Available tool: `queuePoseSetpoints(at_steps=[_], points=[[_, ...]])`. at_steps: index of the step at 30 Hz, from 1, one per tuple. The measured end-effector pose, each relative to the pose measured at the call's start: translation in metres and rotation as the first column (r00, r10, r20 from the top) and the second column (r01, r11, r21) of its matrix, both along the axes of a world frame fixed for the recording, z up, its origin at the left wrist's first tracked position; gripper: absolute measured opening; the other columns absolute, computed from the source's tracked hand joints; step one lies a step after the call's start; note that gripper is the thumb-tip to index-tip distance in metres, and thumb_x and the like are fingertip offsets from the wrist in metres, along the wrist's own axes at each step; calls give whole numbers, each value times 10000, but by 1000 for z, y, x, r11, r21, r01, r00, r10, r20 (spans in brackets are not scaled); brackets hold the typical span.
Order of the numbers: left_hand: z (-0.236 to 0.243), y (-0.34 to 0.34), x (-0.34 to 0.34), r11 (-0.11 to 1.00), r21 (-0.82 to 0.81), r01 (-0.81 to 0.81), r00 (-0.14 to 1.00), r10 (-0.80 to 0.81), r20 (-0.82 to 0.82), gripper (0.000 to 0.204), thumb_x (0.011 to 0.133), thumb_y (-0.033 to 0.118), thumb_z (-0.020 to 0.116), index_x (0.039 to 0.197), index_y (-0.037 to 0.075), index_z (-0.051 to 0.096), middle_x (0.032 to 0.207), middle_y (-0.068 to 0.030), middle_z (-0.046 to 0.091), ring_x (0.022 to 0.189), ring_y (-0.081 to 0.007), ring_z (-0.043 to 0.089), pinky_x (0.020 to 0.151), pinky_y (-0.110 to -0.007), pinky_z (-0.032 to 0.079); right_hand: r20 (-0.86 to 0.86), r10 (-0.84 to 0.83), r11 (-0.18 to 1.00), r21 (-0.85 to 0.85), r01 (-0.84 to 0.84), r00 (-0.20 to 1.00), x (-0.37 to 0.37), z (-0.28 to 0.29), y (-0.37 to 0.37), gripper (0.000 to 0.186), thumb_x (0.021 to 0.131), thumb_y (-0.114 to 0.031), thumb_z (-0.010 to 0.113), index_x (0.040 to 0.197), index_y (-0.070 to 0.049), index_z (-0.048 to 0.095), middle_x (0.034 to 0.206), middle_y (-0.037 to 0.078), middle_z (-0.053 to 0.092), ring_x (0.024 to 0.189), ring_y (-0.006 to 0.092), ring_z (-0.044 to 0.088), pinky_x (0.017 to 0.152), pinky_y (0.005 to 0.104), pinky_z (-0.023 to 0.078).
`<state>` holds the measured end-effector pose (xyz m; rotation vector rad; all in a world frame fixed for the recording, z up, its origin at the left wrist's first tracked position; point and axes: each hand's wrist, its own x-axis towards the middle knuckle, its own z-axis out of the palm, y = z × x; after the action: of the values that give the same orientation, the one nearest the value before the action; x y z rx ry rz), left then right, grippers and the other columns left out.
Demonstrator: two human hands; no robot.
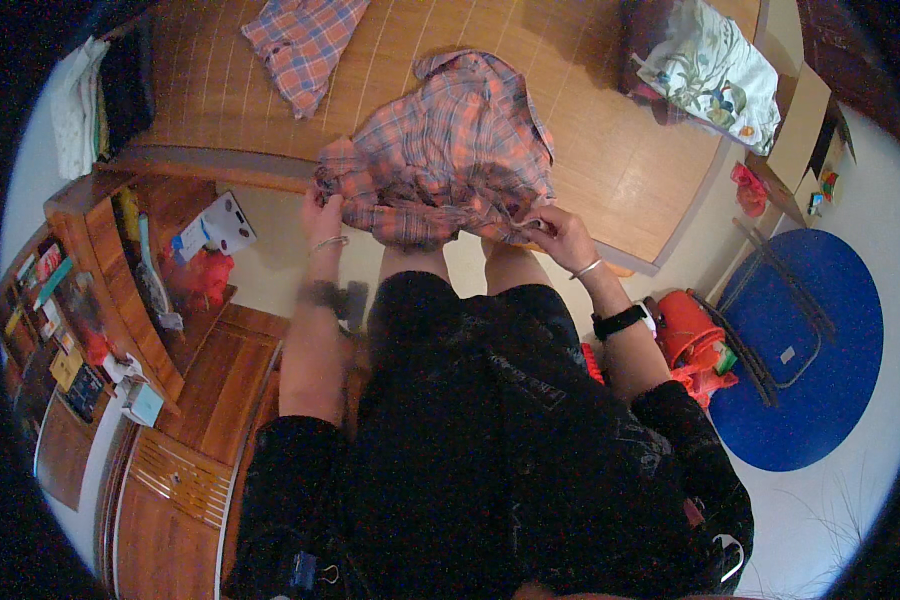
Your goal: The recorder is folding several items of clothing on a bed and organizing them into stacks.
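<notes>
A rumpled orange-and-grey plaid shirt (460, 140) lies spread over the near edge of the mat-covered bed (610, 150), bunched into folds along its near side. At its left end my left hand (322, 215) is closed on a gathered bit of the cloth, the fingers partly hidden by it. My right hand (562, 238) pinches the shirt's near right edge between thumb and fingers. Farther off to the left lies a second plaid garment (308, 48), blue and orange, in a flatter, folded shape.
Patterned white bedding (715, 75) is heaped at the far right. On the right, a blue round folding table (830, 390) leans by a red bucket (685, 325) and an open cardboard box (805, 140). Wooden shelves (120, 260) with small items stand at the left.
</notes>
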<state>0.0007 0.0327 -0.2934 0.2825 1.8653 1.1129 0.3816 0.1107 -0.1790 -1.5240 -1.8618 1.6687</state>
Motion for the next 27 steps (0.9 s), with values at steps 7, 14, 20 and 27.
queuePoseSetpoints(at_steps=[7, 14, 20, 27], points=[[26, 23, 16, 933, -208, 293, 911, -339, -235, 461, 634, 86, 617, 1069, -10, 500, 942, -141, 593, 833, -223, 581, 744, -312, 461, 27, -121, 972, -202, 124, 992, 15, -1, -25, 106, 722, -71, 641, 798, -18, 591, 677, 101, 589, 650, 186, 600, 577, 307, 462], [28, 28, 32, 950, -239, 202, 960, -240, -145, 464, 663, 156, 666, 1063, -11, 502, 957, -140, 591, 836, -217, 575, 734, -316, 460, 201, 7, 999, 35, -14, 979, 35, -35, -46, 159, 700, -93, 632, 836, -28, 581, 737, 149, 588, 676, 303, 570, 609, 365, 454], [8, 32, 16, 993, -114, 31, 998, -36, -41, 460, 703, 166, 695, 1077, -10, 496, 974, -90, 580, 842, -165, 552, 729, -292, 456, 489, 15, 967, 216, -137, 872, -3, -11, -25, 240, 683, -126, 641, 904, -61, 572, 892, 151, 575, 788, 326, 552, 683, 401, 451], [34, 50, 14, 975, 49, 218, 976, -218, -2, 330, 743, -14, 598, 1062, 2, 516, 961, -56, 576, 854, -128, 547, 753, -249, 448, 277, 188, 933, 248, -260, 942, -61, -84, -53, 288, 664, -126, 634, 936, -59, 564, 953, 144, 569, 917, 324, 538, 759, 399, 446]])
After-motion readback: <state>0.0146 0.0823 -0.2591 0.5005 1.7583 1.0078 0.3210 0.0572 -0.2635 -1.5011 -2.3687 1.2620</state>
